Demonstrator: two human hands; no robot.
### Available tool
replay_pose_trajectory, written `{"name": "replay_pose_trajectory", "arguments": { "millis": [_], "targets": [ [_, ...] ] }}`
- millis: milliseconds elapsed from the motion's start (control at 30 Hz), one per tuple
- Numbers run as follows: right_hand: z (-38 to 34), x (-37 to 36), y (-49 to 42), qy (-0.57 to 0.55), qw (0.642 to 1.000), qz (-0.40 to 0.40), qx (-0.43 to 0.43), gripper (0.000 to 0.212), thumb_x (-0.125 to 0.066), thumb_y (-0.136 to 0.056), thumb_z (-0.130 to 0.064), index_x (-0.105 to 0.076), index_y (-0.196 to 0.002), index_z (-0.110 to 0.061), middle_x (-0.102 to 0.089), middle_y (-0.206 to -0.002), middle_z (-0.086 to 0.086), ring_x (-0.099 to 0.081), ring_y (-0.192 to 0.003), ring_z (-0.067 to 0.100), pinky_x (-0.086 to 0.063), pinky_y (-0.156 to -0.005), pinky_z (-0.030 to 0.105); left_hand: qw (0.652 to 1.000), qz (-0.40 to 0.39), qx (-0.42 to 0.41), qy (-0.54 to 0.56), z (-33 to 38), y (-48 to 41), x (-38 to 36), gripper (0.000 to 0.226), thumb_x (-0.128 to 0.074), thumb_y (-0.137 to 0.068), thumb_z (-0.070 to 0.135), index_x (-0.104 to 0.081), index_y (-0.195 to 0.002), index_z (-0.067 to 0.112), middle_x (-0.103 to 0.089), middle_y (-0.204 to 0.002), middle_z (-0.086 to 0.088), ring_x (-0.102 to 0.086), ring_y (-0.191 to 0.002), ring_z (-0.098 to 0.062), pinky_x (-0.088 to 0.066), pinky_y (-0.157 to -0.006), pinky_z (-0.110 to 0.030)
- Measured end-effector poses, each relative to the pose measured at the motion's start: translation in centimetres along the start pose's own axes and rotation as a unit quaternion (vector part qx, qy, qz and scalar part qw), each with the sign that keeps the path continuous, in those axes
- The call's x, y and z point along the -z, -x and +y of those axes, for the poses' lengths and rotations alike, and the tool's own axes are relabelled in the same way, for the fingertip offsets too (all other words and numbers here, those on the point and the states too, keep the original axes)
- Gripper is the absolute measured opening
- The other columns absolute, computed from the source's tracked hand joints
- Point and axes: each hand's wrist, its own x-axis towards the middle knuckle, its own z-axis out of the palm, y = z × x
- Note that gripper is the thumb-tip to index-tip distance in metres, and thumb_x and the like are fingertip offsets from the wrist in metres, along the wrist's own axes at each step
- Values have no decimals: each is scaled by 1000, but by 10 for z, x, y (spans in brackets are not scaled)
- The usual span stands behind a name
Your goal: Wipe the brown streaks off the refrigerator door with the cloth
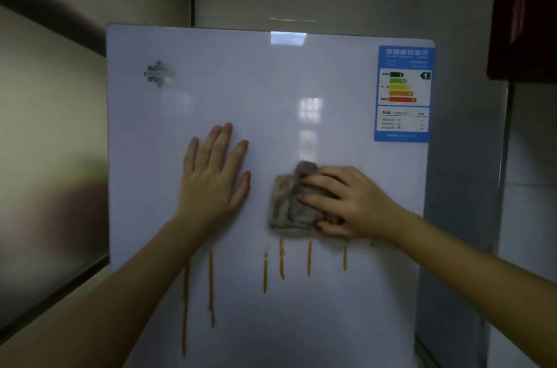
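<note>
The white refrigerator door [241, 90] fills the middle of the head view. Several thin brown streaks [281, 262] run down its lower half, some below my left forearm and some under the cloth. A crumpled grey cloth [289, 205] lies flat against the door. My right hand [343, 202] presses it there, fingers spread over its right side and thumb curled under its lower edge. My left hand [214, 177] rests flat on the door to the left of the cloth, fingers straight and pointing up, apart from the cloth.
A blue energy label [402, 93] is stuck at the door's top right, and a snowflake logo [159, 74] at the top left. A dark red cabinet [524, 12] hangs at the upper right. A wall with a dark frame stands close on the left.
</note>
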Motion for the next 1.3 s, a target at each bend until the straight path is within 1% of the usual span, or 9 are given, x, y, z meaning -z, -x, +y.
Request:
{"name": "replay_pose_trajectory", "arguments": {
  "millis": [167,333,400,467,533,600,967,1133,1300],
  "targets": [
    [49,31,19,24,987,39,-152,56,-68,-85,-44,-66,-131,-12,-59,-137,18,-52,-123,39,-46,-99,53,1000,-1,6,-12,2,-1,0,56,-45,-97,40,-52,-142,8,-37,-158,-22,-37,-147,-39,-28,-119,-59],
    [50,29,4,6,971,88,-224,52,-73,-80,-38,-70,-126,-12,-61,-134,16,-51,-123,39,-44,-101,52,1000,-23,20,-6,7,2,-2,59,-42,-97,40,-49,-145,7,-31,-161,-21,-30,-151,-38,-24,-122,-60],
    [38,22,3,-10,975,82,-207,53,-74,-80,-39,-69,-126,-13,-60,-136,16,-51,-124,39,-44,-102,51,999,-43,31,-1,9,1,1,60,-41,-97,40,-47,-147,8,-28,-163,-20,-26,-152,-36,-21,-123,-59],
    [26,15,15,-16,990,47,-135,54,-73,-83,-43,-68,-128,-14,-60,-136,15,-52,-125,38,-45,-101,49,997,-59,47,-2,15,-1,7,59,-42,-96,39,-48,-146,8,-29,-163,-20,-27,-152,-36,-21,-123,-58],
    [17,11,36,-17,998,12,-57,53,-70,-87,-44,-67,-130,-15,-61,-138,15,-53,-126,36,-45,-101,46,996,-54,69,-14,23,-4,14,56,-44,-95,38,-50,-142,8,-33,-161,-20,-32,-149,-37,-23,-123,-56],
    [11,12,59,-17,999,-2,-35,52,-70,-88,-45,-67,-131,-16,-60,-139,13,-53,-128,33,-45,-102,44,995,-33,92,-13,32,-6,20,54,-43,-96,38,-49,-142,9,-36,-159,-19,-36,-147,-37,-26,-121,-55],
    [38,41,83,14,988,16,-155,54,-66,-86,-44,-69,-129,-12,-62,-135,17,-53,-122,37,-47,-97,49,999,-44,-4,2,94,-18,17,55,-44,-98,40,-51,-145,12,-36,-160,-19,-36,-148,-37,-30,-119,-56],
    [44,36,74,14,957,111,-267,51,-69,-84,-39,-69,-127,-12,-60,-135,15,-52,-122,38,-46,-100,52,998,-59,9,-2,86,-11,11,58,-41,-98,41,-48,-147,11,-33,-161,-20,-33,-149,-37,-27,-121,-56],
    [5,14,69,-26,919,172,-353,51,-75,-81,-32,-68,-128,-14,-59,-136,13,-50,-123,36,-42,-104,46,998,-57,13,-9,84,0,2,58,-43,-97,40,-48,-147,10,-34,-160,-20,-34,-149,-37,-29,-120,-57]
  ]
}}
